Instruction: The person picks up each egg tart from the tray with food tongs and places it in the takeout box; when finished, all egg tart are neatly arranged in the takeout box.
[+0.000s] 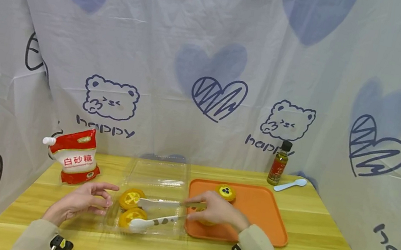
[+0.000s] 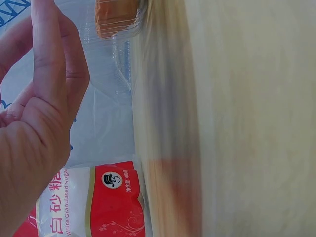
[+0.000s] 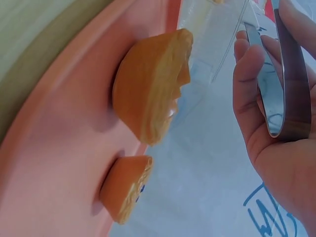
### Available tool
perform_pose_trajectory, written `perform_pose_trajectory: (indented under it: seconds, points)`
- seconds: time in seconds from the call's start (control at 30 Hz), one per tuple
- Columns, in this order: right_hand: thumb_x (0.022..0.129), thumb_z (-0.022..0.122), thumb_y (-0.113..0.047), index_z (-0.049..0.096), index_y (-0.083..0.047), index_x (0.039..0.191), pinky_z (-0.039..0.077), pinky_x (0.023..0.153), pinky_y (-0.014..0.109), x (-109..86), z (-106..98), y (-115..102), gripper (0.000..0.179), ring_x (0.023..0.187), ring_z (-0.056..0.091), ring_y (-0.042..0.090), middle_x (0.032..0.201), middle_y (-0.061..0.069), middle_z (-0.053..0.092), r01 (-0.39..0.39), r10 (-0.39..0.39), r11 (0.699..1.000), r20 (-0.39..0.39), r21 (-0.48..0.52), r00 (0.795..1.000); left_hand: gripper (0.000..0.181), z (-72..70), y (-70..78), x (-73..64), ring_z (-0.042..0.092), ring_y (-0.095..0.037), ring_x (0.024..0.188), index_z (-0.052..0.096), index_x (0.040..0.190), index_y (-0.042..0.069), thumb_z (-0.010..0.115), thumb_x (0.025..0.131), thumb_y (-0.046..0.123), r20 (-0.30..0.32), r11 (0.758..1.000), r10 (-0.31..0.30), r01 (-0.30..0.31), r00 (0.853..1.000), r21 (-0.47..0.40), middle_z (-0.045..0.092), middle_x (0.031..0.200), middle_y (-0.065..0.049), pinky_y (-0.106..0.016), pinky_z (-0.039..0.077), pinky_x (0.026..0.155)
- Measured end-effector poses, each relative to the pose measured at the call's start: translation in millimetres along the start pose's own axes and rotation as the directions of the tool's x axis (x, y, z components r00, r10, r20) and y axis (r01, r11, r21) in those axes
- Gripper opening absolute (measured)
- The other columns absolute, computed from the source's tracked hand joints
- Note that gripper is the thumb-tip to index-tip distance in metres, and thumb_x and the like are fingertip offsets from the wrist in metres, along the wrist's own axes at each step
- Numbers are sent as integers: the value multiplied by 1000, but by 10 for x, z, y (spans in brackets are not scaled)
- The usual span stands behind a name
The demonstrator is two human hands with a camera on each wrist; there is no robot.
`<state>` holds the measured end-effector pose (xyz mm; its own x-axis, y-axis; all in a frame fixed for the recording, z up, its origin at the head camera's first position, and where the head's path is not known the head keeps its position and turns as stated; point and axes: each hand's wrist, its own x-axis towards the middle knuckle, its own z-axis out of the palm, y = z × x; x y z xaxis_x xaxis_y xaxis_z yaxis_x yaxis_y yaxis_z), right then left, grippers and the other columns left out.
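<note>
My right hand holds a pair of tongs by the bent metal end, above the orange tray. Their white arms reach left into a clear plastic box with its lid raised at the back. The spread tips overlap two yellow-topped tarts, a rear tart and a front tart. Left of the box, my left hand has its fingers loosely bent at the box's side, holding nothing. Under the right hand, a tart sits partly hidden on the tray, with a blueberry-topped tart behind it.
A red and white sugar bag with a white spout stands at the back left. The orange tray lies right of the box. Behind it stand a small dark-capped bottle and a light blue spoon. A printed curtain encloses the table.
</note>
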<state>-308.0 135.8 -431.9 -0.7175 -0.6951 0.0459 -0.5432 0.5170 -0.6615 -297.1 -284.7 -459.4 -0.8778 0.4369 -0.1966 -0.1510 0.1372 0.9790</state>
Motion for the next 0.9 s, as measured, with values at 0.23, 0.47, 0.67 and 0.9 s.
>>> perform_pose_trajectory:
  seconds: [0.23,0.47,0.67,0.9]
  points:
    - [88,72,-34,66,-20,128,39,55,18,-54,-48,42,43,51,30,7,124,-2,69,-9,9,999,4,43,1000,65,6,5,-4,65,-17,82,32,145,-9,65,91,3,-2,1000,-1,1,1000,-3,63,94,-3,-32,62,74]
    - [87,74,-34,68,-23,126,34,50,18,-125,-79,81,40,53,36,6,120,2,71,-40,42,996,-24,79,999,64,8,11,-8,65,-17,82,33,145,-9,65,91,2,-5,1000,-3,3,1000,-4,62,95,-3,-32,62,74]
    - [86,75,-35,69,-24,124,35,49,19,-199,-88,174,40,50,34,8,101,-1,74,-75,83,991,-66,115,994,64,8,23,-7,65,-17,84,33,145,-9,65,91,3,-3,1000,-4,4,1000,-3,62,95,-3,-32,62,74]
    - [88,72,-33,67,-24,127,45,61,22,-321,-146,300,40,63,45,10,102,0,72,-94,107,989,-114,118,988,65,2,16,-6,65,-17,84,33,145,-8,66,90,4,-4,1000,-10,10,1000,-8,62,95,-3,-33,62,75]
